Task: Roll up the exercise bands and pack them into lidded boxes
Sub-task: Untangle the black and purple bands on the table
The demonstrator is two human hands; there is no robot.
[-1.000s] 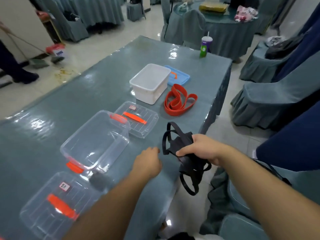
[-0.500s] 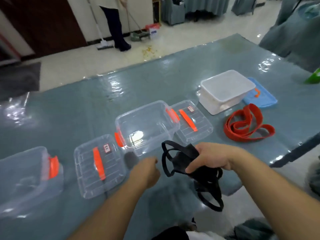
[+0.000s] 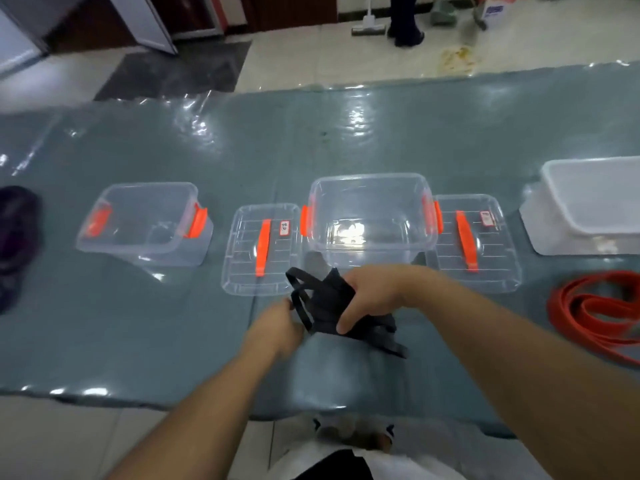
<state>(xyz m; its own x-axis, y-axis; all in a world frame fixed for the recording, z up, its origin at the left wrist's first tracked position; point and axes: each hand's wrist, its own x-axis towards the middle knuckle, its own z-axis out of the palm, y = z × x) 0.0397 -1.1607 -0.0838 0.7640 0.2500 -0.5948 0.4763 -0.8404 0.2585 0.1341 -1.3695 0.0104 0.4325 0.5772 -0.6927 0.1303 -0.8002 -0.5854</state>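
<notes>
Rolling step | right hand [image 3: 372, 294] clutches bunched black rubber exercise band [image 3: 329, 306] | left hand [image 3: 277, 327] pinches a loop | next: tighter coil, then clear plastic box [image 3: 370, 216]

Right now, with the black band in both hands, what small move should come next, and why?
Probably wind the loose loops tighter. The right hand grips the black band, the left hand pinches one loop, and strands still hang free before the open clear box.
</notes>
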